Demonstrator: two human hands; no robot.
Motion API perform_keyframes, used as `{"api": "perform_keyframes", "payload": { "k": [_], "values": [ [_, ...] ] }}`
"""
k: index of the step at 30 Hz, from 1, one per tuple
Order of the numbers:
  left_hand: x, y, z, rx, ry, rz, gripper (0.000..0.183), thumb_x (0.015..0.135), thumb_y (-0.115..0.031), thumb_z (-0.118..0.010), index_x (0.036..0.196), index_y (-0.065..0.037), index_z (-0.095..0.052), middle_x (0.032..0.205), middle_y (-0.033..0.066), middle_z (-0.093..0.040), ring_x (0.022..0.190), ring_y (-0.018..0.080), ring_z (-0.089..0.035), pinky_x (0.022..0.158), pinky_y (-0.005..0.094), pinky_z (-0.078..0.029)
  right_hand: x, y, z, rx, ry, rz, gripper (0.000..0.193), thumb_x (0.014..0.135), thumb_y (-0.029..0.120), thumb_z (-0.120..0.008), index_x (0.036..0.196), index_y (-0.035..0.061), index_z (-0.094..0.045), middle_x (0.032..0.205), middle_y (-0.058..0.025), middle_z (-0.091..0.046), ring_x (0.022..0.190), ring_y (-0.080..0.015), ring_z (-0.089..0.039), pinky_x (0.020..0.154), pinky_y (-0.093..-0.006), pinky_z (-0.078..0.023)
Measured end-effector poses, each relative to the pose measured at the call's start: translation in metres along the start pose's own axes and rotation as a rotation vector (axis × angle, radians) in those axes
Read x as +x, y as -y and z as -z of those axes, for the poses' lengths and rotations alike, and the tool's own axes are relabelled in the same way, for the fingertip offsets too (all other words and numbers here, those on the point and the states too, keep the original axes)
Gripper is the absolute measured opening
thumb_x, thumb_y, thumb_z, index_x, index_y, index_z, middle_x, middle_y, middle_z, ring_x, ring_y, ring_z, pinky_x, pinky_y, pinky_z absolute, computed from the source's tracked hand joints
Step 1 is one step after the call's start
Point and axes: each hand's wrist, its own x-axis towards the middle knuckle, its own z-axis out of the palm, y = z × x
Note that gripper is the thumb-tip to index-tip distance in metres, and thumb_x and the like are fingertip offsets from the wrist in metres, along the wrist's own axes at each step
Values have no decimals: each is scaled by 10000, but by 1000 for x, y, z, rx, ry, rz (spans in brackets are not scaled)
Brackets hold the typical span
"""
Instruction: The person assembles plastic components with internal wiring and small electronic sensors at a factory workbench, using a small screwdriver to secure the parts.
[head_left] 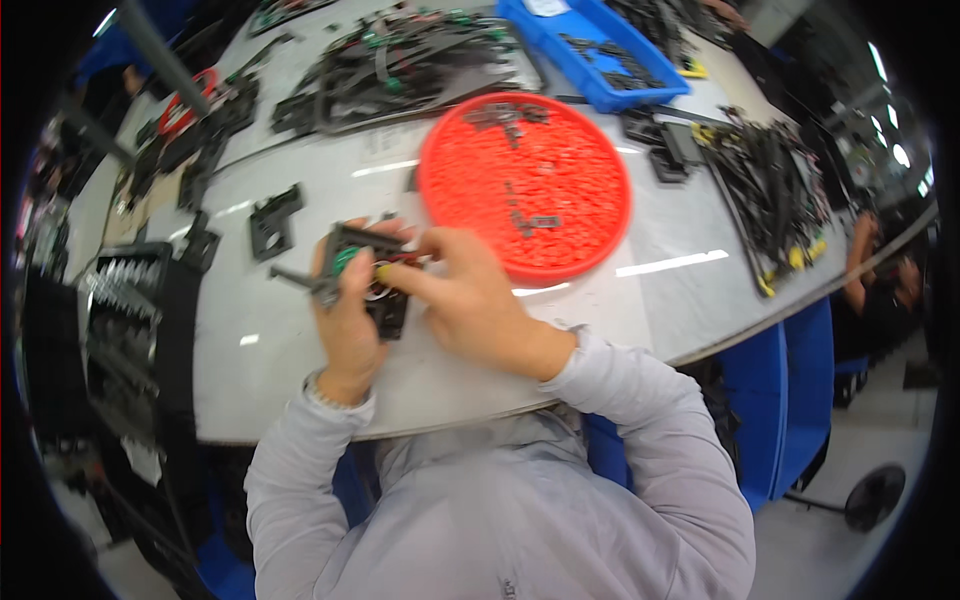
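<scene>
My left hand [345,325] is closed around a black plastic assembly [388,315], tilted above the table. A round green piece [345,260] shows on it beside my left thumb, and a dark rod-like arm [292,277] sticks out to the left. My right hand [480,305] reaches in from the right, its thumb and forefinger pinched against the assembly. Something yellow [382,273] shows at its fingertip, with a bit of red close by. What the right fingers hold is too small and blurred to name.
Beyond my hands is a round red tray [545,272] of small red pieces, with several dark parts on top. A black part [272,222] lies left. Behind stand a blue bin [645,98] and heaped black parts [400,75]. More parts [765,190] and a person [890,270] are right.
</scene>
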Motion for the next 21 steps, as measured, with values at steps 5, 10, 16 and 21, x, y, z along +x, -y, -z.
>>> {"api": "perform_keyframes", "payload": {
  "k": [5, 10, 16, 21],
  "values": [
    [4, -1, 12, -94, -63, 16, 383, 901, -190, -443, 1207, 31, -381, 1126, 220, -534, 1003, 275, -567, 806, 394, -508, 12, -8, 37, 29, -43, -18, 397, 634, -70, -526, 998, 63, -610, 942, -148, -521, 884, -294, -513, 758, -383, -424],
    [7, -4, 14, -193, -65, 133, 413, 899, -222, -456, 1226, 11, -362, 1139, 215, -524, 1064, 298, -537, 846, 421, -498, 4, -116, 133, -382, -161, -232, 302, 726, 63, -598, 1027, 38, -590, 918, -161, -624, 868, -315, -589, 774, -374, -471],
    [4, -3, 16, -267, 38, 192, 391, 892, -210, -468, 1207, 1, -375, 1139, 209, -530, 1059, 310, -542, 842, 443, -498, -15, -245, 211, -854, -140, -791, 574, 726, 364, -677, 1137, -7, -525, 1065, -242, -580, 988, -359, -567, 836, -401, -445],
    [15, 0, 13, -290, 168, 214, 360, 889, -192, -470, 1196, -28, -377, 1160, 197, -513, 1114, 331, -506, 863, 470, -492, -31, -276, 230, -907, 8, -782, 578, 691, 364, -706, 1123, 19, -538, 1062, -227, -590, 965, -365, -580, 816, -415, -455]
  ]
}}
